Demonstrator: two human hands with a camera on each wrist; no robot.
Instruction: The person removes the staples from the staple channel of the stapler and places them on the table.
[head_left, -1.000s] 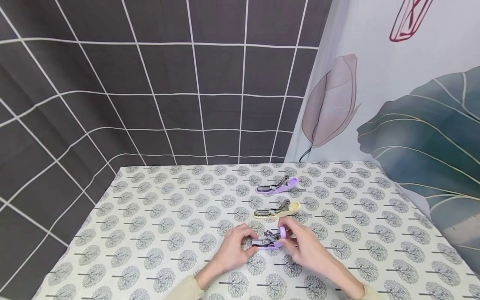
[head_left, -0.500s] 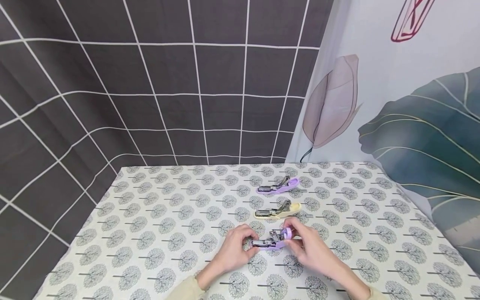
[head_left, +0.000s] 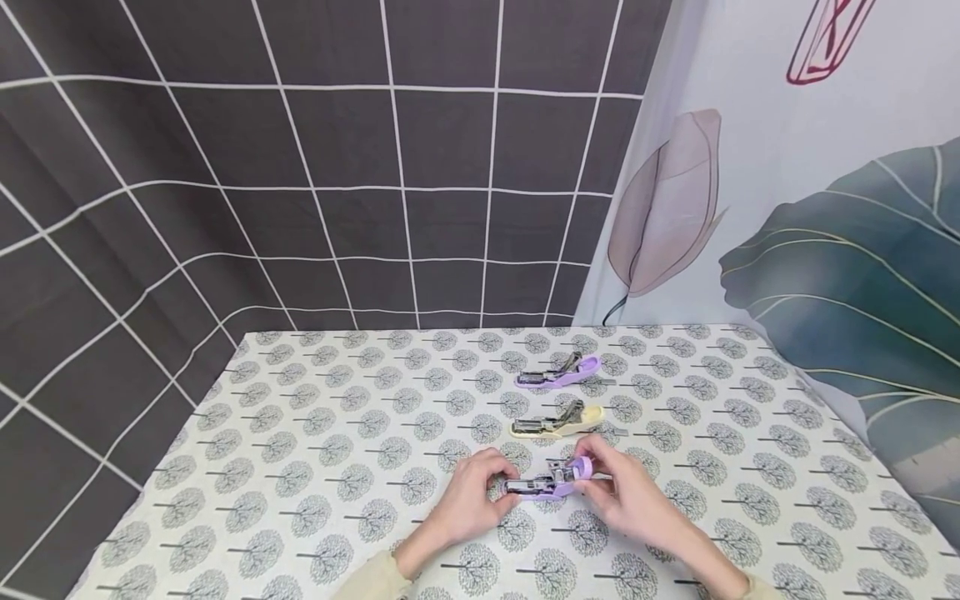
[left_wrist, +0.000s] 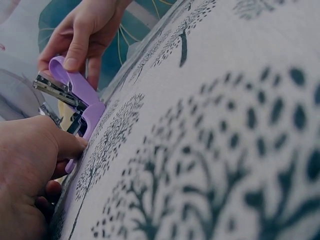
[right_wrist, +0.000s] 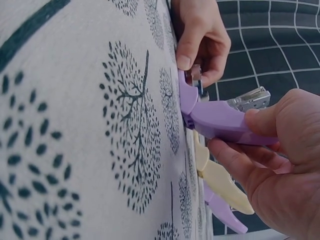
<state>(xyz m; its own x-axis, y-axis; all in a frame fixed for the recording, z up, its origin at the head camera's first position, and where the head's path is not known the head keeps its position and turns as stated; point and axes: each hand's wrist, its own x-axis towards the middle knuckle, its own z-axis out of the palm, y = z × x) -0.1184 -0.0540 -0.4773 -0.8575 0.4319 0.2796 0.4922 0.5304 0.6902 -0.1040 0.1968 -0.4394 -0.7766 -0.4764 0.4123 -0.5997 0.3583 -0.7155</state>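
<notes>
In the head view a purple stapler (head_left: 558, 492), opened out with its metal workings showing, lies at the front of the table between both hands. My left hand (head_left: 474, 490) pinches its left end between thumb and fingers, low against the cloth. At the other end, my right hand (head_left: 622, 492) grips the purple handle cover (right_wrist: 225, 120), which is folded back and raised off the cloth. A metal piece (right_wrist: 252, 99) sticks out above this cover in the right wrist view. Just behind lies an opened yellow stapler (head_left: 558, 425), touched by neither hand.
Farther back is another opened purple stapler (head_left: 558, 372), roughly parallel to the yellow one. A white cloth (head_left: 330, 450) with grey tree prints covers the table. Behind it hang a dark gridded curtain (head_left: 337, 208) and a pale leaf-printed curtain (head_left: 690, 250).
My right hand has shifted a little to the right, swinging the handle cover outward and farther back. The left hand keeps its pinch on the left end. The other staplers stay put.
</notes>
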